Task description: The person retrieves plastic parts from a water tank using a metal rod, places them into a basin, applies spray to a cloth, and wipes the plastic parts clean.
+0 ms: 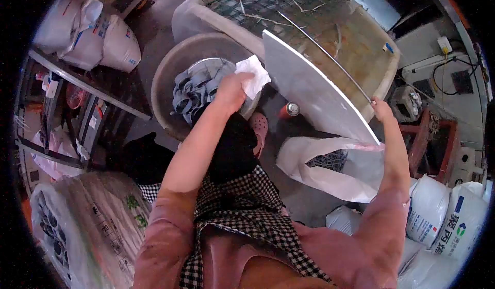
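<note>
Left hand (233,90) is pinching a white wad (257,78) over the basin's right rim (164,78); right hand (382,111) is gripping a thin rod (334,63) slanting far-left over the tub (388,75). Looks mid-handling: neither's set down; can't tell what's finished.

grey flr (157,47) visible toward 11 o'clock, under dim, coolish light. at 9 o'clock, dark shelving (93,84) w/ metal rails, loaded w/ misc bits. lower, at 8, plastic-wrapped bundle (103,211) on flr. white sacks (77,36) stacked at 10, more at 4. approx 2 o'clock, pale wall (420,44) w/ sm wht plug box (444,45). at 3, red-brown frame (418,139).
</note>
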A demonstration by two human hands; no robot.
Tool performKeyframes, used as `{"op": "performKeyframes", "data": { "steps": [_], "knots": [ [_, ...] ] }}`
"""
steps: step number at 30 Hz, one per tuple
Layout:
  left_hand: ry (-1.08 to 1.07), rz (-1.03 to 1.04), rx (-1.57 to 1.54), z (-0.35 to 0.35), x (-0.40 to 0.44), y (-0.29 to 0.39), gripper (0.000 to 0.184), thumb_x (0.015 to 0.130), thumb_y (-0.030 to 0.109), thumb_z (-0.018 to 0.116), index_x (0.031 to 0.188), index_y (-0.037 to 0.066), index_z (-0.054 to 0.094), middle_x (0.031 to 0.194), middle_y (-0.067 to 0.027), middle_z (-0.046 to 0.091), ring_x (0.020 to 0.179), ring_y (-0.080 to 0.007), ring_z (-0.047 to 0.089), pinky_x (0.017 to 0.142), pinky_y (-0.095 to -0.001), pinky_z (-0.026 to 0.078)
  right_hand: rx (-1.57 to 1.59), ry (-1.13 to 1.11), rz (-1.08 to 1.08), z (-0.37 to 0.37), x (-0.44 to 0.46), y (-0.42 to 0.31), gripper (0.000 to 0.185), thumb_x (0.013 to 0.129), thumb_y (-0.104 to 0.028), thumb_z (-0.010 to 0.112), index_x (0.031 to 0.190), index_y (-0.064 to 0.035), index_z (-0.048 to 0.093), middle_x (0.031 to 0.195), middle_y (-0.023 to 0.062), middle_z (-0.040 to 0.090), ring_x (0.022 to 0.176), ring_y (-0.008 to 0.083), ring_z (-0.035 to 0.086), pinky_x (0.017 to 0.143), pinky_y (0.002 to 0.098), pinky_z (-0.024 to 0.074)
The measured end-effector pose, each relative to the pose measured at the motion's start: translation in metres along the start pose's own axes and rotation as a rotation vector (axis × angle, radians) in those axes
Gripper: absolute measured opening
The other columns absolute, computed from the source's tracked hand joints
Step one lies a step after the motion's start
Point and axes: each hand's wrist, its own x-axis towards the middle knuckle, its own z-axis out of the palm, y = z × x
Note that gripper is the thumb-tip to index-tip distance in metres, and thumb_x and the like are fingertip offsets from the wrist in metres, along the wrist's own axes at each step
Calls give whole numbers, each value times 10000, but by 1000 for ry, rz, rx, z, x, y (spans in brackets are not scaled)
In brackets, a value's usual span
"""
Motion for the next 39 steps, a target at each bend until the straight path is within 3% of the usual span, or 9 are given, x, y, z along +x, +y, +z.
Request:
{"op": "performKeyframes", "data": {
  "steps": [4,8,10,13,21,24,29,32,39],
  "knots": [
    [10,-101,-52,-23,23,1,251,800,23,531,1029,-79,531,985,-152,599,860,-284,614,748,-362,503,-212,270,36,-40,4,-25,349,860,-201,498,1201,-128,477,1081,200,565,960,365,565,819,450,459],
    [69,-222,74,-22,35,-5,318,811,19,505,1108,-93,482,1062,-178,572,953,-316,587,806,-403,499,456,754,-165,-146,-101,-183,223,861,-160,535,1059,-70,588,960,164,636,780,300,640,679,360,492],
    [-34,-299,127,-36,62,-12,356,825,4,478,1169,-78,439,1124,-184,549,1003,-329,569,843,-449,499,1002,499,-166,-148,-140,-255,197,858,-92,537,1045,-60,591,907,107,649,759,167,648,668,305,494],
    [-68,-329,146,-8,48,-5,331,853,17,465,1174,-56,441,1130,-169,546,1006,-318,570,837,-453,505,1225,356,-311,-64,-138,-335,323,725,100,455,1016,-15,536,949,123,614,838,214,620,740,321,481],
    [-26,-183,282,-21,19,-9,330,835,-22,526,1162,-24,488,1129,-100,551,974,-244,587,873,-356,476,1892,412,546,125,-89,-412,240,765,59,495,991,-13,461,864,114,557,822,223,593,713,290,460],
    [-301,319,1108,-41,19,-9,444,685,-145,507,996,114,691,1176,-99,534,1083,-232,533,934,-282,408,2408,-75,333,107,-90,-393,322,835,-242,567,1064,-44,459,1004,119,544,901,211,563,657,353,500],
    [-492,533,1266,-43,10,-17,541,620,-194,477,985,139,696,1281,-115,442,1153,-258,477,958,-299,383,2614,-170,-69,70,-96,-397,385,798,-130,558,1163,-64,456,1085,108,520,929,218,556,758,343,485],
    [-412,535,1140,-38,12,-17,576,651,-179,468,1105,136,628,1253,-117,468,1159,-262,470,959,-313,382,2307,157,-171,65,-88,-397,485,745,48,512,1213,-54,439,1064,118,566,970,202,547,827,295,443],
    [-44,-355,168,-23,4,-9,366,829,60,555,1190,44,493,1157,-100,542,1040,-215,539,836,-330,449,2106,216,-315,76,-93,-392,547,741,68,520,1257,-57,389,1107,131,572,1010,186,535,884,279,401]
  ]
}}
